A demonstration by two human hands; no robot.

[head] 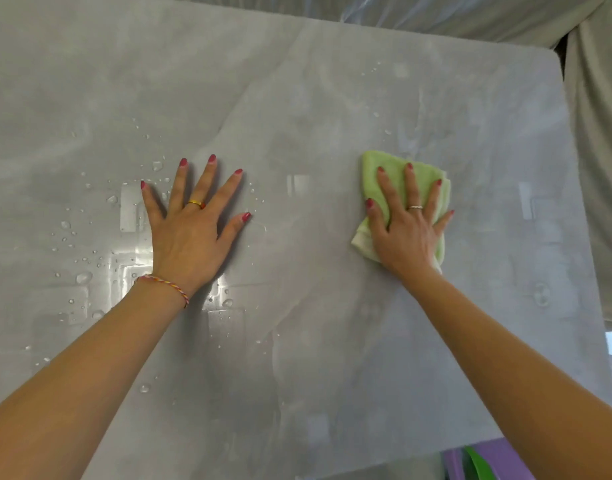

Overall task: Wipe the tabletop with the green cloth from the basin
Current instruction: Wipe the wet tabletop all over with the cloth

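Observation:
The grey glossy tabletop (297, 98) fills the view. A folded light green cloth (394, 174) lies flat on it right of centre. My right hand (406, 230) presses down on the cloth with fingers spread over it. My left hand (190, 230) rests flat on the bare tabletop left of centre, fingers apart, holding nothing. Water drops (84, 277) are scattered around and to the left of my left hand. The basin is not in view.
The table's right edge (581, 202) and far right corner (553, 53) border on draped grey fabric (598, 168). Below the near edge at the bottom right a purple object (505, 459) with a green part shows.

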